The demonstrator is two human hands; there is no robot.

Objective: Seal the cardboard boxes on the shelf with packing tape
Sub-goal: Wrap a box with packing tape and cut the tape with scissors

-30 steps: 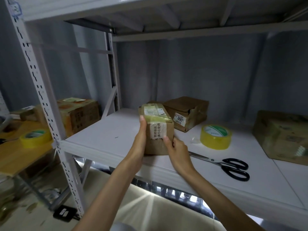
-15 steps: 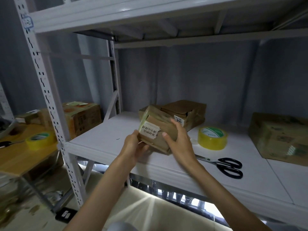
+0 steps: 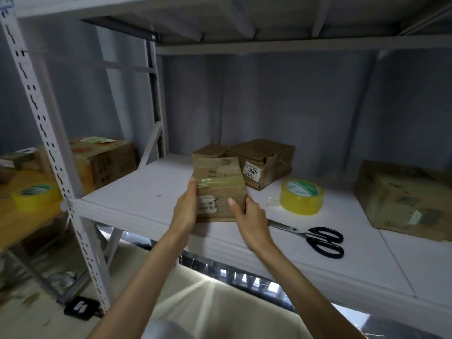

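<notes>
A small cardboard box (image 3: 220, 189) with yellowish tape across it stands on the white shelf (image 3: 137, 192) near its front edge. My left hand (image 3: 187, 207) grips the box's left side and my right hand (image 3: 247, 214) holds its lower right corner. A white label on the front face appears upside down. To the right lies a yellow roll of packing tape (image 3: 301, 196) flat on the shelf. Black-handled scissors (image 3: 318, 238) lie in front of the roll.
Two more boxes (image 3: 264, 162) sit behind the held one, one with a "300" sticker. A larger box (image 3: 406, 199) stands at the far right. Left of the shelf post (image 3: 41, 123), a wooden table holds another tape roll (image 3: 34, 195) and a box (image 3: 105, 160).
Both hands tipped the small box and turned it over; it now stands upright on the shelf with its label upside down. My left hand moved back to the left side.
</notes>
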